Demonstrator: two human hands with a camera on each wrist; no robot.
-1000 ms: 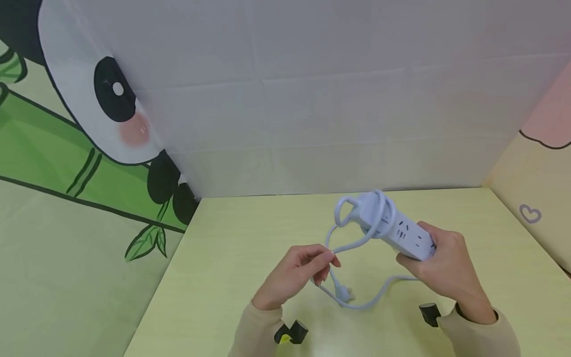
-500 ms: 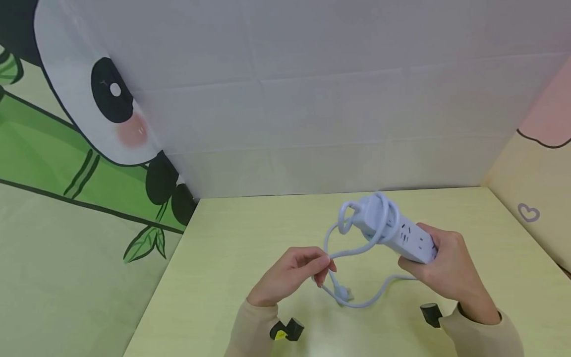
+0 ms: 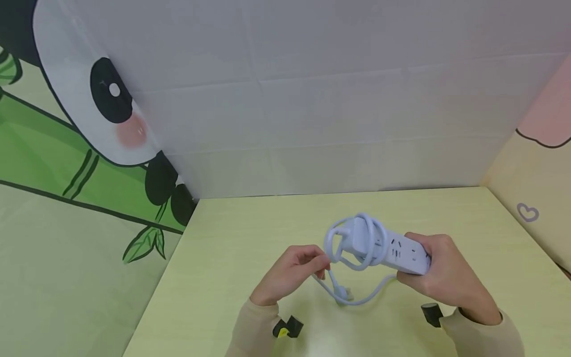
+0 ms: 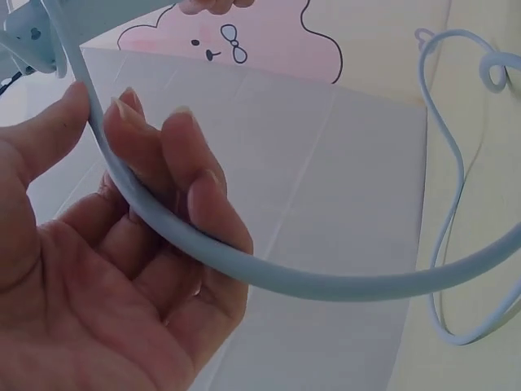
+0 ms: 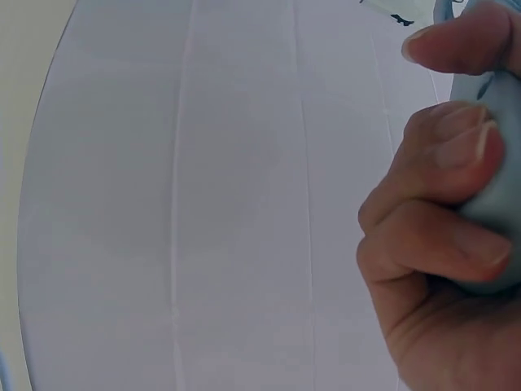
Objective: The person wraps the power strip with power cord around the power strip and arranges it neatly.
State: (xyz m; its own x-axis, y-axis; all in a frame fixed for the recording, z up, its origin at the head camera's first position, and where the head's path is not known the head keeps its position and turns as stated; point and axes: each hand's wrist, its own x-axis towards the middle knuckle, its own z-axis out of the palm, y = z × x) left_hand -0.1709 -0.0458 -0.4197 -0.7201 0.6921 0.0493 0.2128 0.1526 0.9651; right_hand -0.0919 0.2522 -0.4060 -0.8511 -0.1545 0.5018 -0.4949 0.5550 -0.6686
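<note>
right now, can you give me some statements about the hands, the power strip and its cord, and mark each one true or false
1. The right hand grips one end of the power strip. True.
2. The cord is black. False: the cord is a pale, near-white colour.
3. The power strip is held above the table. True.
4. The two hands are pressed against each other. False: there is a gap between them.
5. The left hand pinches part of the cord. True.
6. The cord hangs straight, with no loops. False: some of it is wound around the power strip.
</note>
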